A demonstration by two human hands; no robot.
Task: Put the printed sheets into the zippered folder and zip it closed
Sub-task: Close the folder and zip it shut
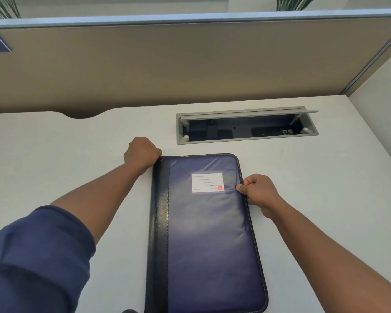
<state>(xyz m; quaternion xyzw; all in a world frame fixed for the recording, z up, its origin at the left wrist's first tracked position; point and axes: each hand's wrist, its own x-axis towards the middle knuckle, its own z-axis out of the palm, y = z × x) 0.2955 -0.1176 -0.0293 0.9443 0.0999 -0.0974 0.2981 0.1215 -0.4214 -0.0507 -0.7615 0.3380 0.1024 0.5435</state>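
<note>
A dark blue zippered folder (pixel 208 233) with a black spine strip and a white label lies flat and closed on the white desk (pixel 77 159). My left hand (pixel 141 153) is curled into a fist at the folder's far left corner, touching the spine end. My right hand (pixel 260 192) pinches the folder's right edge near the top, thumb on the cover; the zipper pull itself is hidden under the fingers. No printed sheets are visible.
An open cable tray (pixel 247 127) with a raised grey lid is sunk into the desk just beyond the folder. A beige partition wall (pixel 190 64) runs along the back edge. A rounded cutout notches the desk's far left edge.
</note>
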